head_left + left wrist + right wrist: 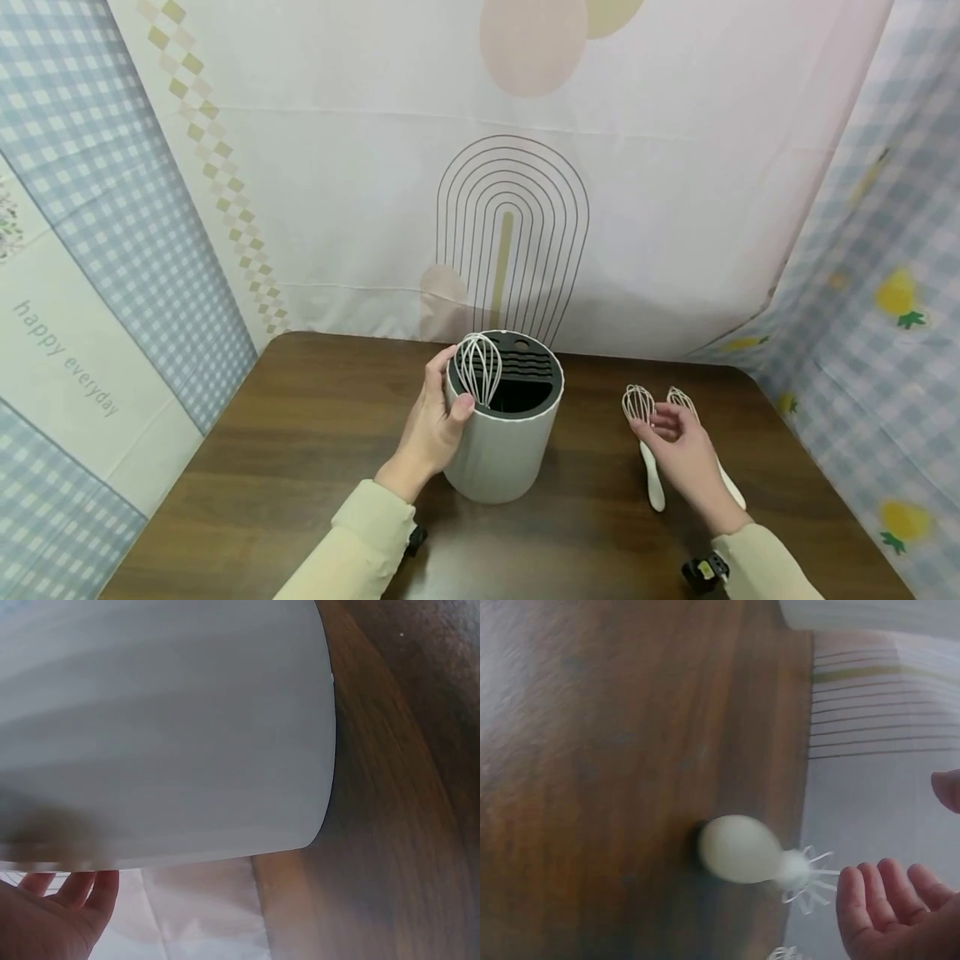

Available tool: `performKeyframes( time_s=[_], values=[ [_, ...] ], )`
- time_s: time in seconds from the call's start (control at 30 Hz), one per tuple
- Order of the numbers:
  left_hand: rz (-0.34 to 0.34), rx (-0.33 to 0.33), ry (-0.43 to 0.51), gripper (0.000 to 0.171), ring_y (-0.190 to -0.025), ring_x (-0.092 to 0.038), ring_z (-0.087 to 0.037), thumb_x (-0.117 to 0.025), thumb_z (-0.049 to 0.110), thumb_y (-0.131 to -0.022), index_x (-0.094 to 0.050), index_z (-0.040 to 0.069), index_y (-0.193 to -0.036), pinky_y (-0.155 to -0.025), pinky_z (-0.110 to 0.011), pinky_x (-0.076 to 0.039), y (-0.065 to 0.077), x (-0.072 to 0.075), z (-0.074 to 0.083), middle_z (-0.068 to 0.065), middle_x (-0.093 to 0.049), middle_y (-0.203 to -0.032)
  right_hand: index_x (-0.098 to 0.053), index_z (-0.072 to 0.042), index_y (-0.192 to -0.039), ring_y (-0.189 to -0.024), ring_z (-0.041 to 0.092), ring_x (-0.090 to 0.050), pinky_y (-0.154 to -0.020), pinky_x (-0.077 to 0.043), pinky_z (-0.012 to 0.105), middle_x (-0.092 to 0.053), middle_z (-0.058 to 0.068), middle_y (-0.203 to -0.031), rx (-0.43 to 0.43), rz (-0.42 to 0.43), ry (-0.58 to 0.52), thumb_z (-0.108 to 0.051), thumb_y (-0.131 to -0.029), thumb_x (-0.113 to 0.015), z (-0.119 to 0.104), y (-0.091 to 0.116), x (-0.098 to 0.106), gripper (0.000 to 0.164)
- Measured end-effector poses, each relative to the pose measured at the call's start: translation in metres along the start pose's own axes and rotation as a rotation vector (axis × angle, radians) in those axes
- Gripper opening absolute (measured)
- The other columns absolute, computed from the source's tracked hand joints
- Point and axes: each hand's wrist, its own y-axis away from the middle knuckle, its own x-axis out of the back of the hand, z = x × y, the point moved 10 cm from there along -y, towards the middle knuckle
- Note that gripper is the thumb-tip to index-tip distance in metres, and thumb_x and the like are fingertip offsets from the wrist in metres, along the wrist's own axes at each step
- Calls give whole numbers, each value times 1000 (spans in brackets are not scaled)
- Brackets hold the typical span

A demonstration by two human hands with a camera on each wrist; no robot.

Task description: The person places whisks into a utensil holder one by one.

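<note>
A white cylindrical utensil holder (498, 458) with a dark slotted top stands upright on the table. My left hand (435, 417) grips its left side near the rim, thumb at the front and fingers behind. One whisk (480, 367) stands in the holder, its wire loops rising beside that hand. At the right, a white-handled whisk (652, 483) lies with its wires away from me. Over its wire end is my right hand (682, 454), with thumb and fingers apart in the right wrist view. Another whisk (731, 486) lies partly hidden behind this hand.
The brown wooden table (285, 467) has rounded far corners. A pale patterned cloth (360, 208) hangs directly behind it. Checked cloths hang along the left (135, 208) and right (885, 400) sides.
</note>
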Motion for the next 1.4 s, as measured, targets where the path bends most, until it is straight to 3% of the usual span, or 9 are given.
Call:
performKeyframes(
  time_s=[0.3, 0.57, 0.8, 1.0, 1.4],
  values=[
    [22, 25, -2, 85, -115, -53, -26, -29, 84, -82, -25, 31, -148, -86, -49, -45, 2, -1, -1, -9, -46, -140, -38, 2, -141, -115, 34, -53, -80, -44, 21, -53, 25, -127, -157, -59, -40, -48, -89, -65, 25, 1, -5, 76],
    [26, 37, 12, 86, -116, -53, -26, -29, 84, -82, -25, 31, -149, -85, -51, -46, 2, -3, -3, -9, -45, -140, -28, 6, -146, -119, 39, -49, -91, -45, 43, -45, 30, -132, -235, -144, -43, -51, -90, -63, 43, 5, -16, 87],
    [24, 45, 13, 86, -117, -53, -26, -28, 85, -81, -24, 32, -149, -85, -51, -45, 3, -3, -3, -9, -44, -141, -30, 7, -144, -122, 41, -44, -94, -41, 49, -44, 32, -134, -237, -159, -30, -46, -91, -64, 48, 3, -20, 83],
    [27, 35, 14, 85, -116, -53, -26, -29, 83, -83, -24, 31, -149, -85, -51, -46, 3, -3, -3, -8, -43, -142, -33, 8, -142, -116, 39, -50, -89, -44, 45, -49, 31, -127, -230, -153, 5, -44, -90, -66, 51, 3, -23, 80],
    [34, 15, 31, 82, -117, -52, -26, -31, 81, -84, -25, 31, -149, -86, -52, -45, 2, -2, -2, -8, -45, -141, -41, 11, -133, -101, 35, -57, -80, -47, 41, -58, 27, -112, -216, -143, 46, -24, -92, -65, 59, 2, -25, 59]
  ],
)
